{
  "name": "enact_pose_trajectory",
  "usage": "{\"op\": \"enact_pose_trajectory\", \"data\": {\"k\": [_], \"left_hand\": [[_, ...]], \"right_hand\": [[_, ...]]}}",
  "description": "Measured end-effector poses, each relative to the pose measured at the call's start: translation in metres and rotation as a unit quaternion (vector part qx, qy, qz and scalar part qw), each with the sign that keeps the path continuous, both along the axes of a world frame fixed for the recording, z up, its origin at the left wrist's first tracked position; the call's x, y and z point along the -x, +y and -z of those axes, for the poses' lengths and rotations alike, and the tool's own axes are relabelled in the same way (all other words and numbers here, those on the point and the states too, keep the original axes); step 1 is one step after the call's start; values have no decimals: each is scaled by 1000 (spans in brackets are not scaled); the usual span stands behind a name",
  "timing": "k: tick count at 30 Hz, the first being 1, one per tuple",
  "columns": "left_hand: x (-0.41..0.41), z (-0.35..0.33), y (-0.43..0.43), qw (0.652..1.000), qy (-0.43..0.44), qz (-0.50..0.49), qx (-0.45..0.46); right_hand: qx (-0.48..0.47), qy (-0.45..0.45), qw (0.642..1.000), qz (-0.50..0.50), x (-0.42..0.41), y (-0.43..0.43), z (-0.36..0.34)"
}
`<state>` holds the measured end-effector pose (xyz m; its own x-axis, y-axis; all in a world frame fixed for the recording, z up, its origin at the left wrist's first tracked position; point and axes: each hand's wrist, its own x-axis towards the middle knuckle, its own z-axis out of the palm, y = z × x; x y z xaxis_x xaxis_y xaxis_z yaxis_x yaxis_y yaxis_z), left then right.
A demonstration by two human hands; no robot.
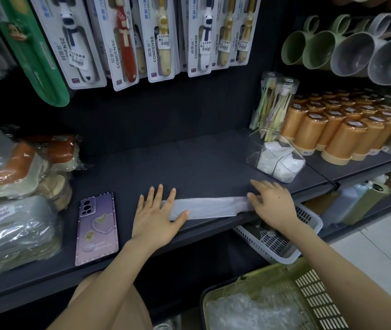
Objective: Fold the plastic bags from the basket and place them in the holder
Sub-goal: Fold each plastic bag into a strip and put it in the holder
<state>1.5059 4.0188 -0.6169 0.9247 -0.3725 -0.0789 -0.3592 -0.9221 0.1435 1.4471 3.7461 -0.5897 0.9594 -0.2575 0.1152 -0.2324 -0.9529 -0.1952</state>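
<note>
Open room runs across the middle of the shelf (166,158), between the phone (97,226) and wrapped packs (18,222) at left and the clear holder (261,160) at right.

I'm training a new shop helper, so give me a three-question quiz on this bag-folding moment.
1. True or false: the left hand and the right hand both rest on the plastic bag, a long strip on the shelf.
2. Which lies nearer the phone? A left hand; B right hand.
3. Fill in: the clear holder already contains folded white ____.
Key: 1 true; 2 A; 3 bags.
</note>
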Motion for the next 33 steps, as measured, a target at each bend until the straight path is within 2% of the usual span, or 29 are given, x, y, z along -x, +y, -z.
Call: {"op": "enact_pose_trajectory", "data": {"k": [3, 8, 12, 14, 15, 17, 18, 20, 22, 25, 27, 29, 30, 31, 33], "left_hand": [[-11, -6, 2, 1000, 4, 24, -10], [-33, -25, 0, 996, -43, 67, 25], [-17, -27, -21, 965, -177, 95, 168], [6, -22, -36, 950, -164, 129, 231], [20, -19, -43, 948, -130, 151, 247], [44, -9, -51, 946, -72, 192, 251], [52, -4, -53, 946, -64, 210, 239], [59, 5, -57, 946, -82, 228, 216], [61, 8, -61, 940, -111, 226, 230], [61, 5, -66, 930, -117, 177, 301], [60, -3, -68, 926, -75, 99, 358], [56, -13, -69, 907, -1, 15, 421], [52, -17, -69, 889, 43, -27, 456], [47, -21, -68, 864, 87, -68, 491], [32, -25, -65, 798, 185, -134, 558]], "right_hand": [[0, 37, 998, 42, 4, -4, -6], [-137, 31, 987, 75, 23, 2, -6], [-219, -16, 971, 95, 43, 14, -3], [-286, -18, 952, 111, 52, 21, -6], [-351, -17, 929, 119, 56, 24, -9], [-508, -14, 849, 143, 62, 31, -16], [-575, -8, 804, 152, 65, 34, -20], [-651, 3, 742, 164, 68, 36, -29], [-693, 11, 704, 157, 68, 36, -39], [-739, 20, 661, 129, 62, 42, -54], [-779, 2, 617, 116, 53, 46, -64], [-806, -27, 581, 104, 43, 45, -73], [-805, -38, 584, 102, 37, 44, -75], [-790, -42, 602, 104, 32, 44, -76], [-733, -29, 671, 107, 21, 50, -70]]}}
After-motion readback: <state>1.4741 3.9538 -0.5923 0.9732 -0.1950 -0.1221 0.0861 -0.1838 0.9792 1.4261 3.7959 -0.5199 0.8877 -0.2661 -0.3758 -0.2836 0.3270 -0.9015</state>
